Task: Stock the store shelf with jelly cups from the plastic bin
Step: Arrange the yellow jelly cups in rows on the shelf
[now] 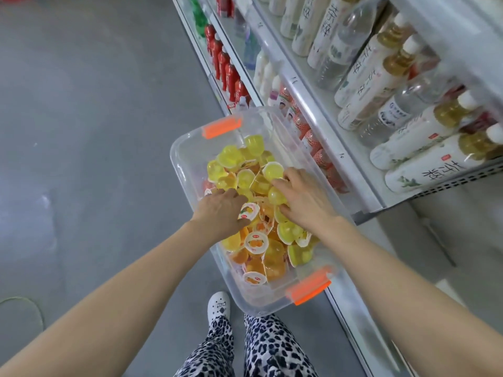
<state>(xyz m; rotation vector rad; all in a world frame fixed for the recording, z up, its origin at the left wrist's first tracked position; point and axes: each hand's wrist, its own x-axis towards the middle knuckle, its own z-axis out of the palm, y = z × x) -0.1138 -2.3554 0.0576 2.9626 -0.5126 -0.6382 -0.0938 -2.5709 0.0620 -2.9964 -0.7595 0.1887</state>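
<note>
A clear plastic bin [179, 170] with orange latches stands low beside the store shelf [313, 104]. It holds several yellow and orange jelly cups [255, 242] in a loose pile. Both my hands are inside the bin. My left hand [220, 210] curls its fingers down into the pile, the thumb against a white-lidded cup [249, 210]. My right hand [306, 201] grips a round yellow cup [275, 195] between thumb and fingers. The fingertips of both hands are partly buried among the cups.
The shelf tiers at the right carry white-labelled drink bottles [408, 118] and clear water bottles; red bottles [226, 69] line a lower tier. Grey floor [81, 131] spreads left. My white shoe [219, 306] and patterned trousers are below the bin. A green cord [24, 302] lies lower left.
</note>
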